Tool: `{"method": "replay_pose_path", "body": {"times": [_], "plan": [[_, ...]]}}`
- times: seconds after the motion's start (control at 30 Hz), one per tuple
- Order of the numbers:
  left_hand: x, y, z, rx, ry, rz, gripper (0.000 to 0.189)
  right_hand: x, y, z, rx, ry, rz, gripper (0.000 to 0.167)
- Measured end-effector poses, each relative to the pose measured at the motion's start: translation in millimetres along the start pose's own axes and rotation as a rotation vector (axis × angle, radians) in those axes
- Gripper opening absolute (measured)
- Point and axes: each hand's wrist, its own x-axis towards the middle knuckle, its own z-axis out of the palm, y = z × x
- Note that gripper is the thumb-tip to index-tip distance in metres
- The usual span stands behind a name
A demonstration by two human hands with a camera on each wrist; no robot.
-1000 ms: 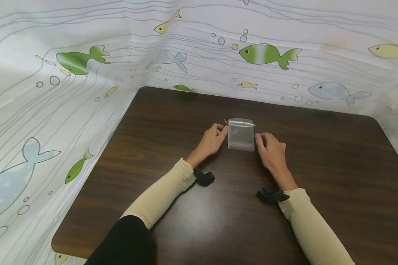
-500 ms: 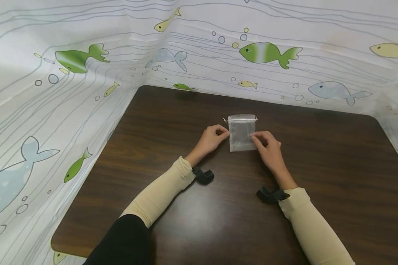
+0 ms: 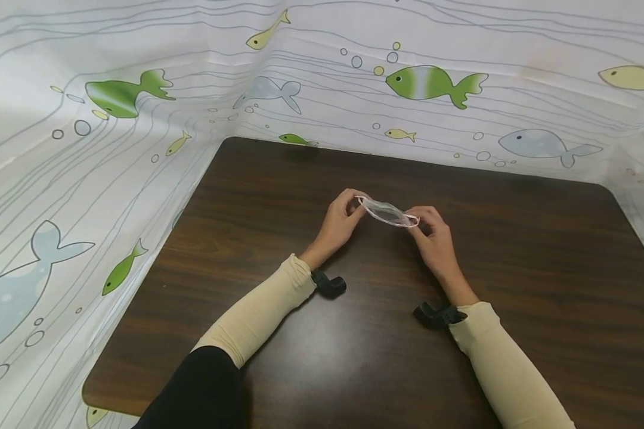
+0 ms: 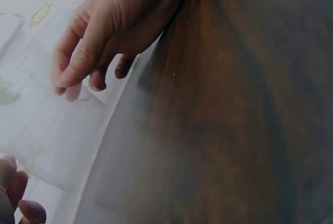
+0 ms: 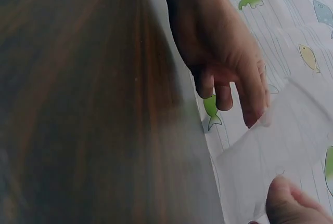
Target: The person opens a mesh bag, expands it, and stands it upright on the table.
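A sheer white drawstring pouch (image 3: 384,213) is stretched between both hands over the far middle of the table, seen nearly edge-on from the head. Its white cord forms a thin curve with a loop at the right end. My left hand (image 3: 339,221) pinches the left edge between thumb and fingertips. At the other edge, my right hand (image 3: 433,237) grips with thumb and index finger. In the right wrist view, the see-through mesh (image 5: 270,154) spans from one hand to the other, and the printed backdrop shows through it.
The dark wood-grain table (image 3: 327,351) has rounded corners. White fish-print sheeting (image 3: 333,113) rises behind it and along the left side. A black wrist mount (image 3: 330,286) sits on the left wrist, another mount (image 3: 437,316) on the right.
The pouch lay flat-on to the head view between the hands; the right hand took its edge first. Now both hands hold it, tipped edge-on, and the left hand has moved slightly farther away.
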Motion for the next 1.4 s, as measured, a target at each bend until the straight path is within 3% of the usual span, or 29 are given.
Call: {"method": "replay_pose_path", "body": {"times": [0.23, 0.53, 0.83, 1.13, 1.4], "plan": [[-2.7, -4.3, -1.6, 0.028, -0.043, -0.012, 0.023, -2.6, -14, -2, -0.040, -0.014, 0.056, 0.016], [-7.2, -4.3, -4.9, 0.094, -0.161, -0.014, 0.026, -2.0, -8, 3, 0.032, 0.067, 0.088, 0.016], [-3.9, -3.9, -5.8, 0.073, -0.084, 0.050, 0.021, -0.2, -12, 2, 0.029, 0.036, 0.073, 0.015], [-3.6, -4.8, -7.5, 0.081, -0.088, 0.065, 0.022, -0.4, -15, 1, 0.009, -0.040, 0.071, 0.015], [-3.5, -4.2, -7.9, 0.053, -0.092, 0.105, 0.021, -0.9, -12, -1, 0.018, -0.012, 0.059, 0.013]]}}
